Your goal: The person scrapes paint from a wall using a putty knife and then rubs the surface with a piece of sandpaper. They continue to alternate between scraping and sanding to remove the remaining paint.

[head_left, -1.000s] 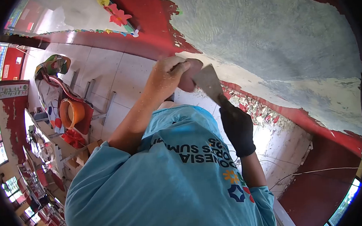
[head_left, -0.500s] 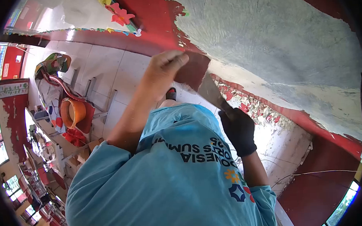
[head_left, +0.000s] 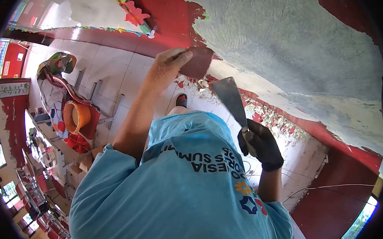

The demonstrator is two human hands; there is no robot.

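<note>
My bare left hand (head_left: 165,71) pinches a dark red, flat sheet (head_left: 199,63) between thumb and fingers, close to the wall. Whether it is sandpaper or a peeled piece of paint I cannot tell. Pale specks of dust dot my left wrist and forearm. In a black glove, my right hand (head_left: 265,145) is closed round the handle of a scraper (head_left: 230,98). Its wide metal blade points up and left, apart from the sheet. Beyond both hands rises the wall (head_left: 279,50), with a large grey patch bordered by peeling red paint.
Paint flakes (head_left: 282,125) litter the pale tiled floor along the wall's foot. On the left, an orange bucket (head_left: 82,116) rests on a red chair, near a crumpled red thing (head_left: 76,143). A thin cable (head_left: 333,184) crosses at the lower right. Paper flowers (head_left: 135,13) decorate the upper wall.
The scraper's blade has come away from the sheet, and my right hand has drawn back down and right. My left hand with the sheet has shifted slightly up and left.
</note>
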